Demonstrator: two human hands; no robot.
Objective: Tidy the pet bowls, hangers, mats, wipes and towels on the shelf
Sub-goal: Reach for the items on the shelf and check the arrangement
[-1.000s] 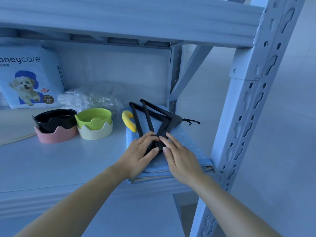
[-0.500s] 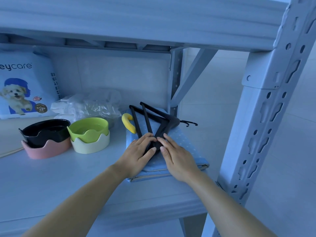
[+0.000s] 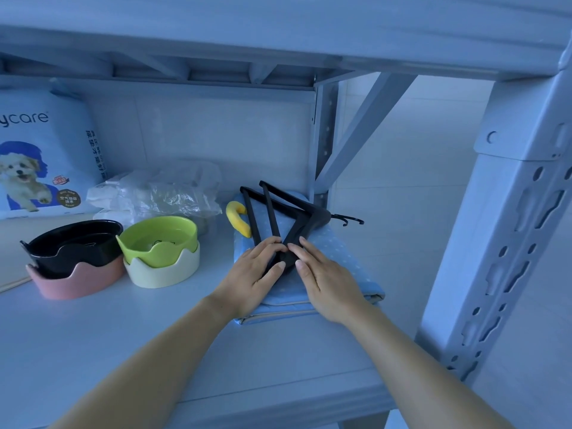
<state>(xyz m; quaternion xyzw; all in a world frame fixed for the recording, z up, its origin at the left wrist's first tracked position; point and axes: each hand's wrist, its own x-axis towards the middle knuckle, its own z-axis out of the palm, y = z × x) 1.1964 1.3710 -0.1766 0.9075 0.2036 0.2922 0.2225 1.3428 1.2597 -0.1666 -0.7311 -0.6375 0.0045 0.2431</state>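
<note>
Item: black hangers (image 3: 297, 218), stacked on folded blue dotted mat (image 3: 342, 243), right end of shelf (image 3: 93, 351). Near tips lay under left hand (image 3: 256, 275) and right hand (image 3: 325, 283), both flat, fingers straight, gripping nothing. Bars fanned rearward, hooks rightward; hands equally near.

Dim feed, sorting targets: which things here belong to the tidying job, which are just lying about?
Job: black hangers, blue folded mat, green bowl in cream bowl, black bowl in pink bowl, plastic-wrapped pack.
Lying about: yellow curved piece, dog-print bag (maybe mats).
</note>
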